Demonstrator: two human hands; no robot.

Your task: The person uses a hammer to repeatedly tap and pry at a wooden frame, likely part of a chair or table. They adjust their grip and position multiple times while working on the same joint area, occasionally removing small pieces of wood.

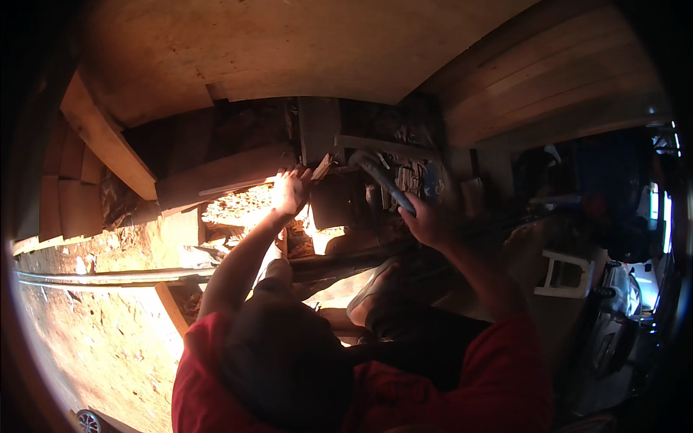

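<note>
My left hand (291,190), brightly sunlit, is closed at a narrow piece of wood (322,168), whose pale end sticks out to the right of the fingers. My right hand (427,222) grips the lower end of a blue-grey curved-handled tool (388,185). Its far end bends left toward the wood and lies in shadow, so I cannot tell its exact kind. Between the hands and a little lower is a dark block (338,203). A long board (231,172) runs leftward from beside my left hand.
Wood chips (249,206) lie in sunlight below the board. A large wooden panel (274,50) spans the far side, with stacked planks (556,79) at far right. A slanted beam (108,137) stands left. A white plastic stool (567,274) and parked vehicles (617,310) are at right.
</note>
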